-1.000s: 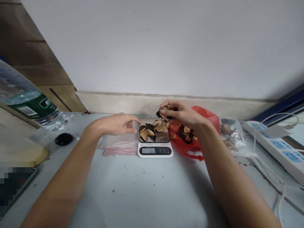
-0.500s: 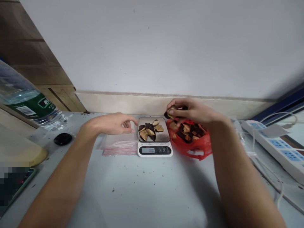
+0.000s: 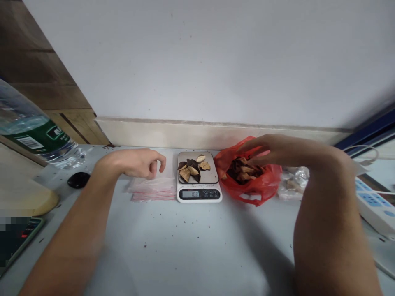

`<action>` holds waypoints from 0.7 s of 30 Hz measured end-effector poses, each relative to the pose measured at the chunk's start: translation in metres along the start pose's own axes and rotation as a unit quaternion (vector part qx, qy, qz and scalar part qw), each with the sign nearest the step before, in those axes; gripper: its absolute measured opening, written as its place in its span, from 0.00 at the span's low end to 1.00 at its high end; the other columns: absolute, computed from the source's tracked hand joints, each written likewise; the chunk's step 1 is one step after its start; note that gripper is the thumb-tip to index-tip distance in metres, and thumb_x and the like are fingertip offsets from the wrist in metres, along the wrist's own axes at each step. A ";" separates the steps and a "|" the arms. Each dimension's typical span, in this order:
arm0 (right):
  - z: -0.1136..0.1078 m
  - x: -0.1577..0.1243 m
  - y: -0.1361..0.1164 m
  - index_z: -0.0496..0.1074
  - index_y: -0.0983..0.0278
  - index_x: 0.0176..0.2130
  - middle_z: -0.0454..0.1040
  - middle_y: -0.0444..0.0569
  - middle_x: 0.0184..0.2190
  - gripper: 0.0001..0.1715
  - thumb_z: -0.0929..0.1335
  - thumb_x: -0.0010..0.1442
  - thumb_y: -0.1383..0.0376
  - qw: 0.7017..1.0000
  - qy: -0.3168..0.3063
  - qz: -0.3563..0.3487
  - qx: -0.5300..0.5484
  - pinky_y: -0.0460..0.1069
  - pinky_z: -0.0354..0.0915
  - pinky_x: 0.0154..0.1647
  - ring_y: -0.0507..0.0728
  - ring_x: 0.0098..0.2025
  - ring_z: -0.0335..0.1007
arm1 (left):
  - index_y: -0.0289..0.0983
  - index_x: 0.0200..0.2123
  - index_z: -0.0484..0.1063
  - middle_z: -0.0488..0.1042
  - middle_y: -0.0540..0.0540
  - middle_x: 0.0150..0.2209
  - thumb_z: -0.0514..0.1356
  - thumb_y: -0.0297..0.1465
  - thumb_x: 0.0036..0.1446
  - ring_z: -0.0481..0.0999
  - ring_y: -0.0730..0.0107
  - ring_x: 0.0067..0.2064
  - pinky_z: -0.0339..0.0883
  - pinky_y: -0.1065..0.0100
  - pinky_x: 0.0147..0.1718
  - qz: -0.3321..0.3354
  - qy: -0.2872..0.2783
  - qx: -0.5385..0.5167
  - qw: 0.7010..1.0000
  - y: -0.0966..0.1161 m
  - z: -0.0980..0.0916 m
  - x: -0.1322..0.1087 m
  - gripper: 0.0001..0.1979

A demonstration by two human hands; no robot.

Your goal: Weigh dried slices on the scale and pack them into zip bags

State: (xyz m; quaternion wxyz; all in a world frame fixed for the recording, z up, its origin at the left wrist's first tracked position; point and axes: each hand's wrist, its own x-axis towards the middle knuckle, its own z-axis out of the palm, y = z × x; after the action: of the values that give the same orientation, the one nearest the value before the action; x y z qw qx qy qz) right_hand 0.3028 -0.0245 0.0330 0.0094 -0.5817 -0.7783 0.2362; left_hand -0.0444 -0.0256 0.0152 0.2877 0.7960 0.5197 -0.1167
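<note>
A white kitchen scale (image 3: 199,197) reads 10.8, with several dried, dark-skinned peel-like pieces (image 3: 193,169) on its plate. Left of it lies a stack of clear zip bags (image 3: 152,191) with pink-red seals. My left hand (image 3: 140,162) hovers over this stack, fingers loosely bent and apart, nothing in them. To the scale's right an opened red plastic bag (image 3: 256,193) is filled with more of the dried pieces (image 3: 243,169). Above its mouth my right hand (image 3: 273,151) is stretched out, fingers spread, with no piece seen in it.
At the left stand a large water bottle (image 3: 40,131) with a green label, a black round lid (image 3: 78,179) and a phone (image 3: 21,238). Clear bags with contents (image 3: 293,183) lie right of the red bag. A white power strip (image 3: 375,201) and cables are at far right. A wall closes the back.
My right hand has let go of the dried piece it held and moved right over the red bag, its fingers spreading. My left hand has drawn back left from the scale. The reading stays 10.8.
</note>
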 end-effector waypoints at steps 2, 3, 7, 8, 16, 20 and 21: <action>0.001 0.000 -0.009 0.86 0.52 0.37 0.86 0.44 0.39 0.17 0.71 0.50 0.67 1.000 0.018 0.008 -0.018 0.55 0.73 0.39 0.64 0.40 0.81 | 0.43 0.33 0.70 0.78 0.51 0.29 0.55 0.34 0.41 0.75 0.62 0.32 0.62 0.67 0.28 0.010 0.035 -0.005 0.999 -0.002 -0.005 -0.006 0.12; 0.002 0.000 -0.015 0.85 0.53 0.37 0.86 0.45 0.39 0.15 0.71 0.51 0.67 0.999 0.038 0.000 -0.023 0.54 0.72 0.38 0.63 0.39 0.80 | 0.43 0.33 0.69 0.78 0.50 0.30 0.55 0.35 0.43 0.75 0.62 0.33 0.63 0.66 0.29 0.017 0.059 -0.006 0.998 -0.003 -0.008 -0.009 0.11; 0.016 0.006 -0.045 0.82 0.58 0.44 0.85 0.47 0.35 0.13 0.69 0.61 0.61 0.987 0.112 -0.114 0.033 0.51 0.70 0.36 0.58 0.34 0.78 | 0.43 0.36 0.66 0.76 0.49 0.32 0.56 0.38 0.50 0.75 0.62 0.34 0.65 0.64 0.32 0.052 0.165 -0.047 0.984 -0.002 -0.012 -0.016 0.10; 0.022 0.009 -0.054 0.81 0.58 0.47 0.84 0.46 0.34 0.15 0.68 0.64 0.60 0.982 0.107 -0.148 0.058 0.51 0.70 0.35 0.57 0.33 0.78 | 0.43 0.36 0.65 0.76 0.49 0.33 0.57 0.38 0.50 0.75 0.63 0.34 0.67 0.63 0.33 0.064 0.188 -0.067 0.978 0.000 -0.012 -0.016 0.10; 0.066 0.032 -0.097 0.74 0.59 0.45 0.81 0.47 0.36 0.12 0.66 0.70 0.55 0.949 0.073 -0.251 0.176 0.51 0.69 0.40 0.57 0.36 0.77 | 0.43 0.32 0.56 0.74 0.51 0.30 0.61 0.34 0.49 0.75 0.67 0.33 0.70 0.64 0.34 0.148 0.282 -0.171 0.933 0.021 -0.005 -0.014 0.13; 0.066 0.030 -0.098 0.69 0.58 0.44 0.78 0.43 0.34 0.13 0.67 0.68 0.52 0.925 0.139 -0.239 0.259 0.49 0.67 0.33 0.54 0.30 0.73 | 0.43 0.33 0.56 0.73 0.52 0.29 0.62 0.36 0.49 0.73 0.69 0.32 0.69 0.65 0.32 0.145 0.295 -0.194 0.924 0.026 -0.005 -0.015 0.15; 0.065 0.029 -0.098 0.69 0.58 0.44 0.77 0.42 0.33 0.13 0.66 0.69 0.52 0.925 0.133 -0.241 0.260 0.49 0.66 0.32 0.53 0.29 0.72 | 0.43 0.33 0.56 0.73 0.53 0.29 0.62 0.37 0.50 0.73 0.69 0.32 0.69 0.66 0.32 0.145 0.293 -0.200 0.924 0.027 -0.005 -0.015 0.15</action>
State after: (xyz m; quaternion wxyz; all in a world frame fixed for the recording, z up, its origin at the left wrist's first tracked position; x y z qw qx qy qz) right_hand 0.1862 -0.0423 0.0051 0.3204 -0.3792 -0.7980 0.3417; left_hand -0.0274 -0.0415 0.0354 0.2894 0.7876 0.4719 0.2708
